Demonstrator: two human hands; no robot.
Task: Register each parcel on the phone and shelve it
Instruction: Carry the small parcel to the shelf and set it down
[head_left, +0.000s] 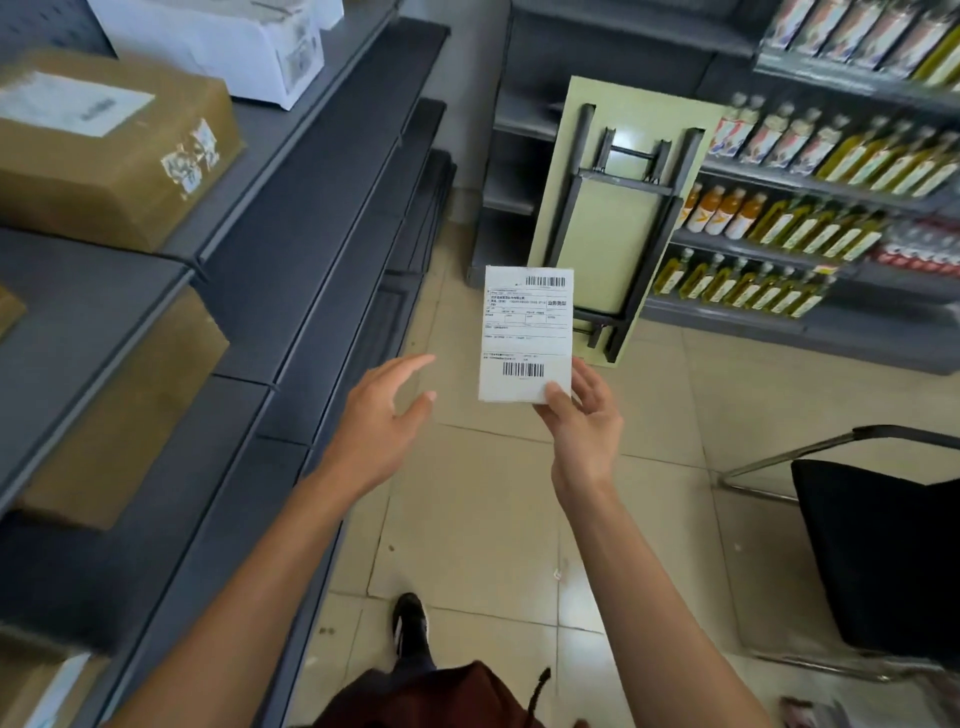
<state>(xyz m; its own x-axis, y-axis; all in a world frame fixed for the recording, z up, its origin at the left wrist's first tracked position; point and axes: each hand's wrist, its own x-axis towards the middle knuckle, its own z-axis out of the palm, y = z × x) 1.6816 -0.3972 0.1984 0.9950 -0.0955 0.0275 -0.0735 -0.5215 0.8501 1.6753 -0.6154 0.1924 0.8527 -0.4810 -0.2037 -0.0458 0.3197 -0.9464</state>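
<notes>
My right hand (582, 415) pinches the lower right corner of a flat white parcel (525, 322) that carries a shipping label with two barcodes, held upright in front of me over the tiled floor. My left hand (384, 415) hovers just left of the parcel with fingers spread and relaxed, not touching it. No phone is in view. Grey metal shelves (322, 208) run along my left. On them lie a large brown box (104, 150), a white box (234, 41) and another brown box (119, 410) on a lower shelf.
A folded pale green table (623, 223) leans against a grey rack ahead. Shelves of oil bottles (810, 218) fill the right side. A black chair (883, 551) with a metal frame stands at the right. My shoe (410, 618) is on the tiles below.
</notes>
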